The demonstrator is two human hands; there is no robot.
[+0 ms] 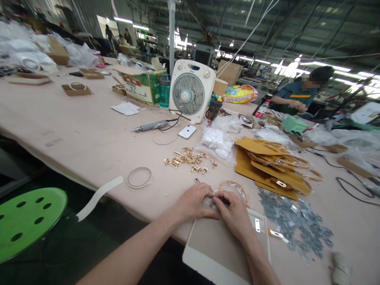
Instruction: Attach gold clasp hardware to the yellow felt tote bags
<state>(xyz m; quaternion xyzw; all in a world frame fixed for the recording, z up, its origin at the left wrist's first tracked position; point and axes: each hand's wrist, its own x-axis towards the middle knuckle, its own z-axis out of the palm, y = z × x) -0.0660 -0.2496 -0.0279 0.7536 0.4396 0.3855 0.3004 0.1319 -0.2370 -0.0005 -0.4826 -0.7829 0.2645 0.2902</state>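
My left hand [196, 200] and my right hand [233, 211] meet over the far edge of a shallow beige tray-like panel [216, 247] at the table's near edge. The fingertips of both hands are pinched together on something small, which they mostly hide. A chain-like amber ring handle [236, 186] lies just beyond the fingers. One small gold metal fitting [197, 180] sits beside my left hand. A shiny metal plate [257, 225] rests on the panel, right of my right forearm. Another plate on a mustard tab [275, 233] lies off the panel's right side.
Gold fittings [190, 158], a stack of mustard pieces [267, 166] and many grey metal plates [297, 221] lie around. Beyond are a tape roll [139, 177], phone [187, 132], grey electric screwdriver [151, 126] and fan [192, 91]. A co-worker [299, 95] sits across. A green stool [29, 221] stands left.
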